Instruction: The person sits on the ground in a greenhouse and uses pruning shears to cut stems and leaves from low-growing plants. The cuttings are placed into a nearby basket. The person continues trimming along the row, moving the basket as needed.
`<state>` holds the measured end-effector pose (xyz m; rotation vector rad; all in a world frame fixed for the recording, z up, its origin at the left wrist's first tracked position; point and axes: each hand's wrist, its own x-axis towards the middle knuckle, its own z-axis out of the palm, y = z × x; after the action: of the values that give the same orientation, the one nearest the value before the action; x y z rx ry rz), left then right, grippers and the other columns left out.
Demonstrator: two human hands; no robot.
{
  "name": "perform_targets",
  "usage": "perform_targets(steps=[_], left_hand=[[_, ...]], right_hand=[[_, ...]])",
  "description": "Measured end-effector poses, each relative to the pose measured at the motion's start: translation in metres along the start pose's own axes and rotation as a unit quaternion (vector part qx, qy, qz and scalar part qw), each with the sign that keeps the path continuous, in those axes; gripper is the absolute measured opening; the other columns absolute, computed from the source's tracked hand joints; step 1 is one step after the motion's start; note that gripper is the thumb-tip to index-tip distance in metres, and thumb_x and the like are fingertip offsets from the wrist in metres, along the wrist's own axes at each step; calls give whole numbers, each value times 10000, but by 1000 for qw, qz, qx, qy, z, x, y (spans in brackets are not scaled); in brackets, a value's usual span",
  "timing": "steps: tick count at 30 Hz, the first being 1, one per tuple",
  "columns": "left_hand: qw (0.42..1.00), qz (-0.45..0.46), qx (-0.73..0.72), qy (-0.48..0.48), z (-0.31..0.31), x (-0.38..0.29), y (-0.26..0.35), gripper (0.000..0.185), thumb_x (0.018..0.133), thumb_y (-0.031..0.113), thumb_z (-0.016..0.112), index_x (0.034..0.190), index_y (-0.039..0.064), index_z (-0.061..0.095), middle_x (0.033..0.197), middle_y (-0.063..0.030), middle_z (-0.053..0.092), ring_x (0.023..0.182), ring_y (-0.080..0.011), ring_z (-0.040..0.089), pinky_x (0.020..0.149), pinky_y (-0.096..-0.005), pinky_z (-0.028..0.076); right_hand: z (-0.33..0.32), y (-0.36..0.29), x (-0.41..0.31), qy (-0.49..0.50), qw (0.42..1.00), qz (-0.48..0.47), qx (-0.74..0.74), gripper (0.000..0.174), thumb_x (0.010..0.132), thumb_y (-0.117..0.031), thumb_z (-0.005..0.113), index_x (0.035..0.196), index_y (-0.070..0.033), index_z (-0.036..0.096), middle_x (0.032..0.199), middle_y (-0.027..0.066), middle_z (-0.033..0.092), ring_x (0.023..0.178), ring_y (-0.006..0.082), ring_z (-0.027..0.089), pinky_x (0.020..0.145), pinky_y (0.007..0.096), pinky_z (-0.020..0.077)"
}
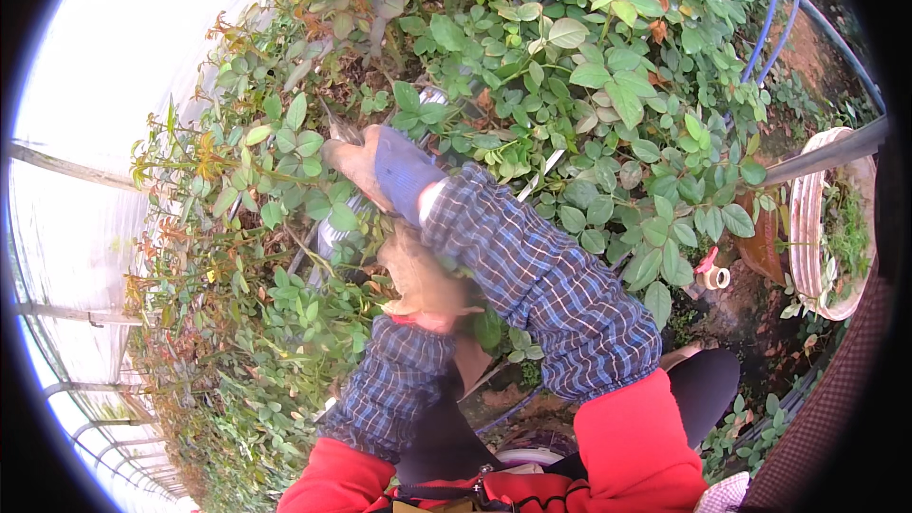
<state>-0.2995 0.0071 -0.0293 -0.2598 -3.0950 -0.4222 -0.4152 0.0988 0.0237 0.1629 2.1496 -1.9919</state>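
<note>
My right hand [381, 167], in a blue-and-tan work glove, reaches in among the leafy rose bushes [605, 78]. A thin greyish thing [344, 130] shows just beyond its fingertips; whether it is a tool's tip or a dry leaf is unclear, and foliage hides part of the grip. Nearer my body and below it, my left hand [420, 278] wears a tan glove and is blurred. Its fingers are down among stems and leaves, so what they hold cannot be seen. Checked sleeve covers [548, 292] wrap both forearms.
A ribbed white bucket [809, 228] containing green plant matter stands at right, near a tap with a red handle [712, 271]. A grey pole [826, 151] juts in above it. Blue tubing [762, 28] loops at upper right. Translucent plastic sheeting [78, 228] forms the left side.
</note>
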Motion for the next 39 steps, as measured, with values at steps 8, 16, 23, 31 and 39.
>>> perform_targets(steps=[8, 16, 23, 31, 39], left_hand=[[1000, -3, -18, -16, 11, 1, -19, 800, 846, 168, 654, 1501, -42, 247, 1412, -184, 471, 1259, -277, 533, 1003, -359, 487], [990, -132, 38, -37, -2, 8, 11, 687, 892, 130, 622, 1491, -14, 317, 1353, -181, 529, 1151, -221, 594, 932, -334, 510], [999, -25, 17, 34, 11, 5, -21, 1073, 560, 357, 904, 1424, -27, 397, 1334, -198, 532, 1244, -341, 523, 1040, -420, 433], [993, -11, -118, 22, 22, 2, -21, 803, 831, 393, 658, 1499, 109, 312, 1433, -106, 436, 1253, -268, 507, 984, -377, 475], [998, -43, -24, 36, 6, 3, -13, 938, 631, 293, 807, 1430, 43, 382, 1351, -166, 481, 1229, -326, 508, 1014, -402, 458]], right_hand=[[1, -4, -6, -6, 1000, 13, 10, 687, 792, -545, 635, 990, 111, 691, 967, 313, 692, 949, 381, 707, 836, 425, 541], [-2, -1, -4, -24, 999, 21, 4, 682, 795, -545, 639, 1006, 102, 690, 983, 311, 692, 962, 387, 702, 849, 422, 539], [3, -1, -1, 4, 1000, 11, -11, 662, 796, -532, 645, 991, 100, 694, 980, 317, 689, 970, 396, 698, 850, 425, 539], [1, -5, -5, 0, 1000, 19, 17, 620, 792, -495, 654, 984, 93, 692, 981, 323, 682, 968, 419, 689, 858, 430, 536], [4, -5, -3, 3, 1000, -22, -16, 669, 822, -506, 617, 1083, 109, 659, 1041, 361, 654, 1014, 445, 668, 888, 442, 526]])
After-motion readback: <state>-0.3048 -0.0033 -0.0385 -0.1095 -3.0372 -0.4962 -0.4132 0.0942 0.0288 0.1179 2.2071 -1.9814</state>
